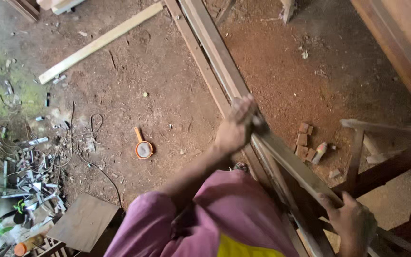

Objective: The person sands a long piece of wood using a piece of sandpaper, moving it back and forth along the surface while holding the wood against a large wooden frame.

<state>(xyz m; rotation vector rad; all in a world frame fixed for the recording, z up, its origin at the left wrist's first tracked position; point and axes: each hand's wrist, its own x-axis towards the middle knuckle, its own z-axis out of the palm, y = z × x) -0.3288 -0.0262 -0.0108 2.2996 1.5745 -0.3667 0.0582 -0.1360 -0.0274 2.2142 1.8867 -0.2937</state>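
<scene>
Head view: two hands work one long wooden plank (281, 154), which lies on a stack of similar boards above the dirt floor (167, 95). Its long axis runs from upper left to lower right. The left hand (236, 126) presses on it, fingers curled closed over a dark object. The right hand (350, 219) grips its lower edge. One orange strainer (143, 148) lies on the floor.

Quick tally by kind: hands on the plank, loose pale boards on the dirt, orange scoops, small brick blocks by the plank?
Hands on plank: 2 (left hand, right hand)
Pale board: 1
Orange scoop: 1
Brick blocks: about 5, tightly clustered
Total: about 9
</scene>
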